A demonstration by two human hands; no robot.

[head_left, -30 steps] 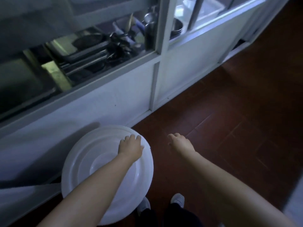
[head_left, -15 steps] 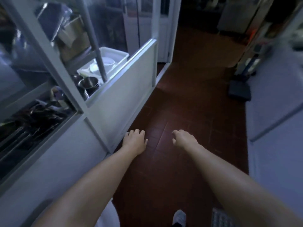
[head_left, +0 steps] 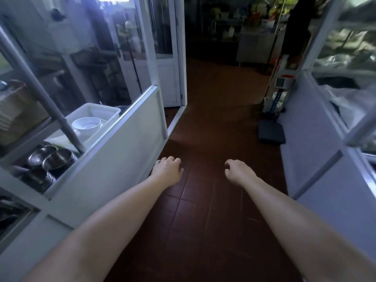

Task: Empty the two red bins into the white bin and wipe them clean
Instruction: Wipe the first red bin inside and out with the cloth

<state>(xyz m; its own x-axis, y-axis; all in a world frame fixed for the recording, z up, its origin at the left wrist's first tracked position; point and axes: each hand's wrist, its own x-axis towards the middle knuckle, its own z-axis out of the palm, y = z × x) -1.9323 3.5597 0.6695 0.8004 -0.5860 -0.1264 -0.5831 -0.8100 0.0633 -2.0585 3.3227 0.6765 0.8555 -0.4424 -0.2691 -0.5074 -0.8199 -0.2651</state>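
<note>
Both arms reached forward and down over the dark red tile floor of a narrow passage, and neither hand held anything. The left hand hung palm down with its fingers loosely curled, its grip released, just beside the low white panel of the glazed partition on its outer side. The right hand was level with it and apart from it, wrist a little bent, fingers hooked loosely inward, its grip likewise released on nothing. Judging by the matched, outstretched pose with both forearms nearly parallel, the hands were most likely kept free and ready for carrying, since the bins would each need a grasp. Neither red bin could be seen anywhere in this view, nor the white bin they were to be emptied into, so their place could not be told; the emptying and wiping looked not yet begun. Beyond the left grip, behind the glass, a white tub held a white bowl, and nearer, stacked steel bowls sat on a lower shelf. Ahead of both grips the floor ran to an open doorway and a dim room. To the outer side of the right grip stood another pale panelled wall, with a black flat object on the floor at its foot.
</note>
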